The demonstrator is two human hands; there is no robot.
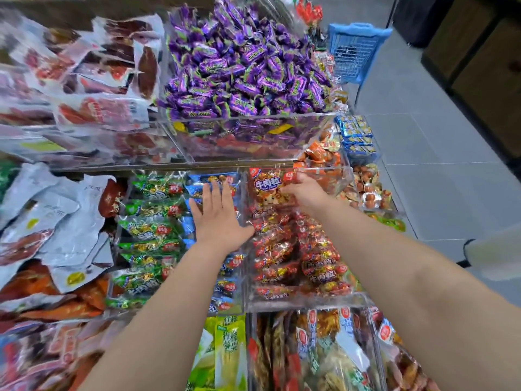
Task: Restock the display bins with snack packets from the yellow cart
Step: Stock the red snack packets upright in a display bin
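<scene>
My left hand [217, 215] lies flat with straight fingers on the blue snack packets [225, 286] in a clear bin, next to the divider. My right hand [306, 190] reaches into the neighbouring clear bin [310, 301] of red snack packets [296, 249] and grips a large red packet [269, 184] standing upright at the bin's far end. Green packets [149, 230] fill the bin to the left. The yellow cart is out of view.
A clear bin of purple candies [242, 69] sits on the tier above. White and red pouches [84, 80] lie at the upper left, silver pouches [56, 221] at the left. More bagged snacks [324, 348] fill bins below. A blue basket [355, 52] stands on the floor at right.
</scene>
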